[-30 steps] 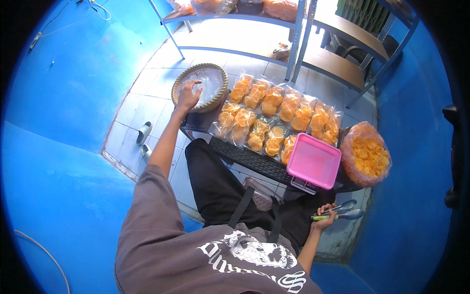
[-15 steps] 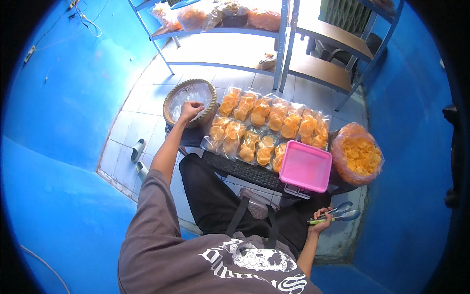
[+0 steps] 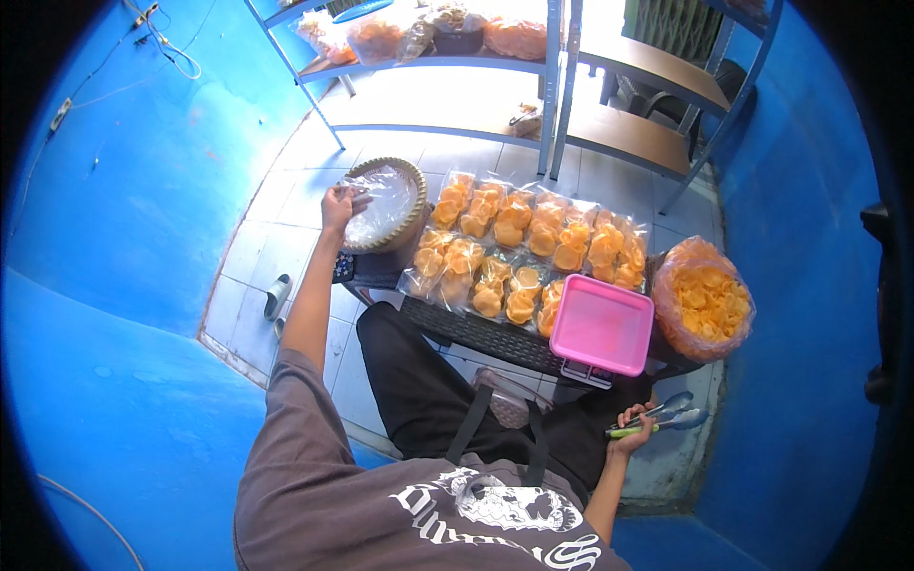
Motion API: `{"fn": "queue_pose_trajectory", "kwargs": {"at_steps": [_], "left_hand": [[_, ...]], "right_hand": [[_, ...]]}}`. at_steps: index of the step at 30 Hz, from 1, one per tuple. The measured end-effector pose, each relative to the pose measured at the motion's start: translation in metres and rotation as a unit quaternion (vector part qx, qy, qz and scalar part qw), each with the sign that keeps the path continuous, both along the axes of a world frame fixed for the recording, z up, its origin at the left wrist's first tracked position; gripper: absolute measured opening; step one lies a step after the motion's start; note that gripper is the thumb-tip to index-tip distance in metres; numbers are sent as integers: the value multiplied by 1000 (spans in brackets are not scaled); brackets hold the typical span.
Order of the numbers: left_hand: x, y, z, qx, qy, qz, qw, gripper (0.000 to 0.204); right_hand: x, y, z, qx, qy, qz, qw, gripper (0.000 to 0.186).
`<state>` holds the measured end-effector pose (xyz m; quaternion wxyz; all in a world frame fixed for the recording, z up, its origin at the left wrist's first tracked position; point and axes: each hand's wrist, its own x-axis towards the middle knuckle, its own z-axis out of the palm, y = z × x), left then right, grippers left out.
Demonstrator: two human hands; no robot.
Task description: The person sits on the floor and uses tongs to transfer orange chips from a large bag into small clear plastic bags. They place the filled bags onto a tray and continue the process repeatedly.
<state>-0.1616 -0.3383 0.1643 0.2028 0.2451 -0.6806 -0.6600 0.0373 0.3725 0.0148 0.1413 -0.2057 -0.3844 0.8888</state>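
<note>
My left hand is at the left side of the woven basket, pinching a clear plastic bag from the plastic inside it. My right hand grips metal tongs with a green handle over my right thigh. A pink plastic tray rests on a small scale on the dark woven table. Two rows of clear bags with orange crackers lie behind and left of the tray. To the tray's right is a large pink-tinted plastic sack full of loose crackers.
Metal shelving with bagged goods stands behind the table, and a dark chair shows behind it at right. Blue walls close in on both sides. Grey slippers lie on the tiled floor at left.
My left hand has moved from over the middle of the basket to its left side, lifting clear plastic with it. My right hand still holds the tongs.
</note>
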Motion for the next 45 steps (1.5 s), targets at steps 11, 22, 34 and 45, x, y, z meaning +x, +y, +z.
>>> {"fn": "queue_pose_trajectory", "kwargs": {"at_steps": [11, 22, 34, 45], "left_hand": [[79, 100, 68, 318, 144, -228, 909, 32], [200, 340, -4, 560, -33, -284, 778, 16], [220, 312, -16, 526, -19, -129, 841, 22], [216, 295, -17, 240, -33, -76, 967, 29]], "right_hand": [[-1, -29, 51, 36, 43, 60, 997, 19], [-13, -135, 127, 10, 48, 375, 926, 26], [-1, -157, 115, 23, -20, 461, 887, 35], [-10, -155, 148, -4, 15, 430, 902, 39]]}}
